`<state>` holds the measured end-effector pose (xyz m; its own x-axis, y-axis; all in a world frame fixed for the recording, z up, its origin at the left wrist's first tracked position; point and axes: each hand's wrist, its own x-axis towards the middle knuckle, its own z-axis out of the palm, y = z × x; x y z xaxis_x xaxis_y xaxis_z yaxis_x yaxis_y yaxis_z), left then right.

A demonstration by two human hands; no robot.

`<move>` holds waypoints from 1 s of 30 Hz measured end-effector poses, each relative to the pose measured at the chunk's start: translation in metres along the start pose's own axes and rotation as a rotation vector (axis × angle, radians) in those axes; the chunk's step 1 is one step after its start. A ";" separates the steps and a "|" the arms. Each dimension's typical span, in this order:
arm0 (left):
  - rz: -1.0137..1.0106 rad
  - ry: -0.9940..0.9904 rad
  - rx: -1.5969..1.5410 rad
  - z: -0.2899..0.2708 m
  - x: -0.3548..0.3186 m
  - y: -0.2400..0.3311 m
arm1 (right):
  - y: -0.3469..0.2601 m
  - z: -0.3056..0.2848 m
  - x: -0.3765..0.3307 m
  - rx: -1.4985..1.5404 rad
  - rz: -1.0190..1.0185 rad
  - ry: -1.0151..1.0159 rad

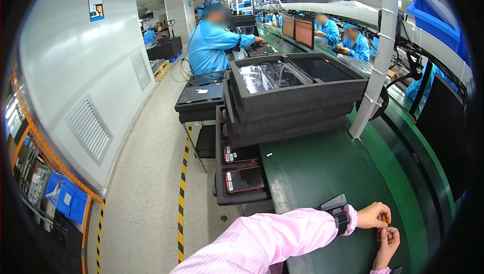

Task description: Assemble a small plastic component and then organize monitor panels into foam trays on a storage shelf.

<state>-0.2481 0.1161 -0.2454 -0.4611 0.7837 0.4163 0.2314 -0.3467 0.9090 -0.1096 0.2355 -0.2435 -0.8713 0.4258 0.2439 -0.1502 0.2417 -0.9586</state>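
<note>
My left hand (373, 216) reaches in over the green worktop (317, 168), its fingers closed in a pinch. At its fingertips shows a tiny yellow spot (385, 220), too small to name. Just below, my right hand (387, 247) is also closed in a pinch, its fingertips meeting those of the left. Whatever the right fingers hold is hidden. A pink striped sleeve (282, 233) covers my left arm, with a black strapped device (339, 211) at the wrist.
Ahead stand stacked black foam trays (297, 108) holding glossy panels. Lower trays at their left hold red-edged tablet-like devices (245, 179). A white post (375, 67) rises at the right, beside a dark screen (443, 138). Co-workers in blue (209, 47) work farther off.
</note>
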 end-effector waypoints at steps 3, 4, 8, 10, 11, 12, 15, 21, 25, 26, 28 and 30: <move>-0.018 0.004 0.019 0.002 0.002 0.002 | 0.000 -0.001 0.000 0.011 0.001 -0.003; -0.042 -0.008 0.014 0.002 0.001 0.004 | -0.004 0.001 -0.001 0.006 0.002 0.001; -0.041 -0.039 0.031 0.001 0.001 0.004 | -0.007 0.003 -0.004 -0.048 0.010 -0.017; -0.107 -0.090 0.079 0.000 -0.001 0.003 | -0.005 0.004 -0.003 -0.054 -0.009 -0.036; -0.108 -0.089 0.079 -0.001 -0.001 0.001 | -0.005 0.005 -0.003 -0.088 -0.011 -0.062; -0.096 -0.089 0.073 -0.002 -0.001 -0.003 | -0.006 0.006 -0.003 -0.121 -0.012 -0.088; -0.078 -0.087 0.078 -0.001 0.002 -0.010 | -0.009 0.006 -0.003 -0.117 -0.006 -0.081; -0.024 -0.070 0.101 0.003 0.000 -0.011 | -0.011 0.013 -0.005 -0.077 -0.084 -0.004; 0.003 -0.143 0.110 0.001 -0.001 -0.012 | -0.008 0.003 -0.004 -0.121 0.003 -0.056; 0.002 -0.145 0.106 0.002 -0.001 -0.011 | -0.008 0.004 -0.004 -0.143 -0.021 -0.054; 0.008 -0.103 0.115 0.001 -0.002 -0.005 | -0.009 0.009 -0.004 -0.161 -0.043 -0.052; -0.045 -0.092 0.032 -0.001 -0.002 0.007 | -0.012 0.018 -0.006 -0.077 -0.117 -0.002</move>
<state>-0.2464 0.1115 -0.2403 -0.3912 0.8426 0.3703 0.2403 -0.2949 0.9248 -0.1113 0.2141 -0.2356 -0.8507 0.3892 0.3532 -0.2149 0.3558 -0.9095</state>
